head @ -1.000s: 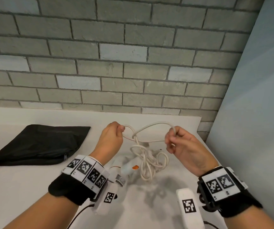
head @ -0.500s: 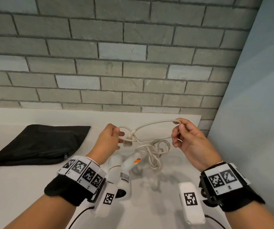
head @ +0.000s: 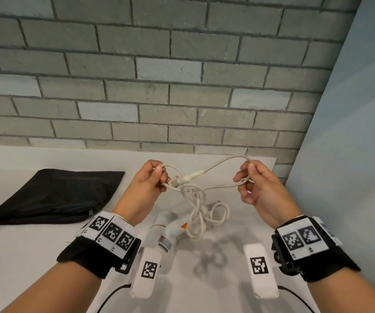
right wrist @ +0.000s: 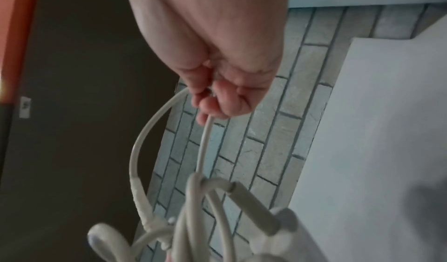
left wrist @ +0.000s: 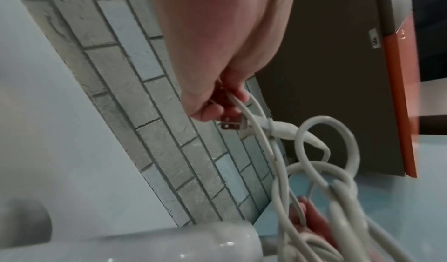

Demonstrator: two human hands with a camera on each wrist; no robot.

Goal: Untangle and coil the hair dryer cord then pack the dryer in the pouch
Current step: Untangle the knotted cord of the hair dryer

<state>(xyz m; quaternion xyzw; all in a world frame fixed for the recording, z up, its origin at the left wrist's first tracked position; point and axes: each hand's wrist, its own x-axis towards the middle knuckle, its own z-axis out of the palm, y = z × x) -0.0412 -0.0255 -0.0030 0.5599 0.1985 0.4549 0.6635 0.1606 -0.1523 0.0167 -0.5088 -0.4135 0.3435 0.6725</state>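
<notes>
White cord (head: 201,207) tangle, pinched by both hands' grip, hangs over dryer (head: 168,229); black pouch (head: 55,195) left.

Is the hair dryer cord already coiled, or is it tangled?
Tangled: the cord hangs in crossed, knotted loops between the left hand and right hand.

A white counter (head: 35,267) runs up to a grey brick wall (head: 159,86), some of whose bricks are paler and bluish. A pale blue panel (head: 351,154) closes the scene on the right. In the left wrist view a dark board (left wrist: 326,75) with an orange edge strip (left wrist: 399,94) stands past the bricks, with a small white label (left wrist: 374,38) near that strip.
</notes>
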